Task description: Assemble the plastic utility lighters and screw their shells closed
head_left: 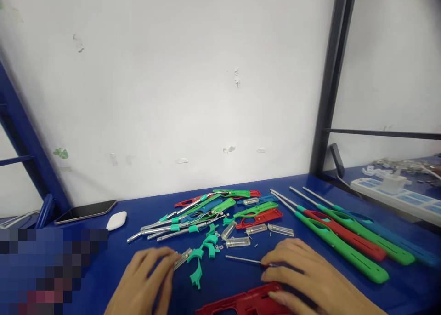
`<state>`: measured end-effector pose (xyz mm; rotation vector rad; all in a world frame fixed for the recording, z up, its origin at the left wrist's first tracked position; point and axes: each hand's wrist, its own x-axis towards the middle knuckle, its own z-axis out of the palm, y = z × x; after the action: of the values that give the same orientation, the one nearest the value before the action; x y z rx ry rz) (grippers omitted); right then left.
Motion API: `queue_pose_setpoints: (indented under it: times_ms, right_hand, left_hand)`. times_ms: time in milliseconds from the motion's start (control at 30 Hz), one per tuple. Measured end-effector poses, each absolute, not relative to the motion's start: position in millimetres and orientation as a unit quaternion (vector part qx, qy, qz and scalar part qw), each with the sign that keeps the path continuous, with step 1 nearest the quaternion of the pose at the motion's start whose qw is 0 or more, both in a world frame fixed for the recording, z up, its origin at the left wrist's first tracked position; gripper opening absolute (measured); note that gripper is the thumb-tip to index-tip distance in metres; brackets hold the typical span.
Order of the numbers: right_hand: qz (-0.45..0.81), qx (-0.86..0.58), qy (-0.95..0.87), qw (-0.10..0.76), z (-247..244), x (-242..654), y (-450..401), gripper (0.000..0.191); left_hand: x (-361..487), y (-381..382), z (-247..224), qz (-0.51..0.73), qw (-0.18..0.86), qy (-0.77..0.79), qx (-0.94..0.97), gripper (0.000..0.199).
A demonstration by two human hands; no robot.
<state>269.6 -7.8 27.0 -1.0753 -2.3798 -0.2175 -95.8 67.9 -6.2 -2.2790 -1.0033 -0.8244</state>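
My left hand point(146, 278) is curled at the lower left, its fingertips closed on a clear plastic fuel tank point(182, 259) beside several teal curved trigger pieces point(196, 274). At the lower right my right hand point(299, 276) rests low with its fingers apart. Its upper fingertips touch a thin screwdriver point(243, 259) that lies flat, with the handle mostly hidden under the hand. The thumb touches a red lighter shell half point(255, 301), cut off by the bottom edge of the view.
Behind my hands lie metal lighter tubes point(172, 230), loose coloured shell halves point(258, 209) and several clear tanks point(237, 242). Long-necked lighters point(344, 246) lie at the right, near a power strip point(396, 197). A phone point(86, 211) and white case point(116, 220) sit left.
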Motion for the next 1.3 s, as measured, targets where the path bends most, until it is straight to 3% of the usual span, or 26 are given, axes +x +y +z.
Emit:
queue_pose_setpoints:
  times_ms: [167,233,367,700,967,1133,1300]
  right_hand:
    - [-0.086,-0.408,-0.841,0.345,3,274,0,0.016]
    - [-0.076,-0.409,-0.842,0.343,-2,275,2,0.016]
    - [-0.041,-0.427,-0.841,0.33,-5,276,0,0.016]
    - [0.024,-0.456,-0.835,0.306,-9,275,1,0.019]
    - [0.037,-0.469,-0.832,0.295,-12,277,0,0.021]
    - [-0.007,-0.458,-0.824,0.334,-14,280,1,0.021]
    - [-0.083,-0.488,-0.76,0.421,-13,278,-8,0.032]
  left_hand:
    - [-99,121,26,-0.194,0.246,-0.43,-0.846,0.023]
    - [-101,137,28,-0.15,0.245,-0.444,-0.849,0.014]
    - [-105,150,21,-0.076,0.26,-0.468,-0.841,0.03]
    - [-106,151,28,0.026,0.314,-0.48,-0.819,0.033]
    - [-122,138,44,-0.091,0.35,-0.454,-0.814,0.016]
    - [-122,110,49,-0.204,0.327,-0.419,-0.822,0.036]
    - [-120,74,27,-0.246,0.289,-0.395,-0.837,0.033]
